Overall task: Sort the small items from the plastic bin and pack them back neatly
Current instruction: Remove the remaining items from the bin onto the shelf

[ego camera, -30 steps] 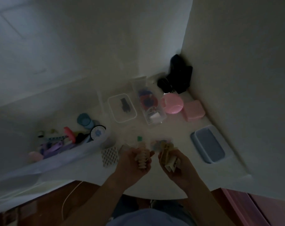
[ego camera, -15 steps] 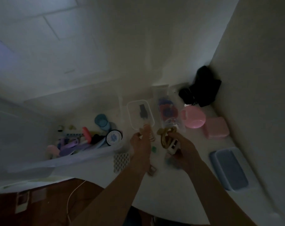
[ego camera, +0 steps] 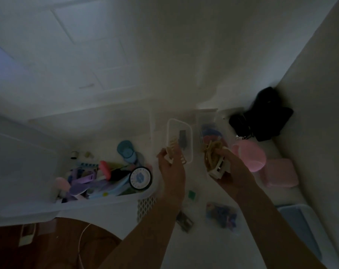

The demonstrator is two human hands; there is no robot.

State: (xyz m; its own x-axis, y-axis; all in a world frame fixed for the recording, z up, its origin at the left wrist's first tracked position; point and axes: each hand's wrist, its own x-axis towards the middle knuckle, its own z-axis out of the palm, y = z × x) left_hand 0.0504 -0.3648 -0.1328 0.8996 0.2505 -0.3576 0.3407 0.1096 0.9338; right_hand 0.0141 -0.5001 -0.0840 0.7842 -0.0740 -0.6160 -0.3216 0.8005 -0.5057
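The plastic bin (ego camera: 98, 202) lies left of two small containers (ego camera: 179, 140), with a bowl (ego camera: 250, 155) on their right.

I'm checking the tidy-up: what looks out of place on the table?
A few bits lie loose by the person's forearms, outside any box: a green square, a dark clip and a small bag of blue pieces.

In dim light, the left hand (ego camera: 171, 171) holds a cream plastic claw hair clip (ego camera: 171, 150) over a small clear rectangular container (ego camera: 189, 133). The right hand (ego camera: 230, 169) grips a bunch of cream clips (ego camera: 213, 158) beside a round pink plastic bowl (ego camera: 252, 156).
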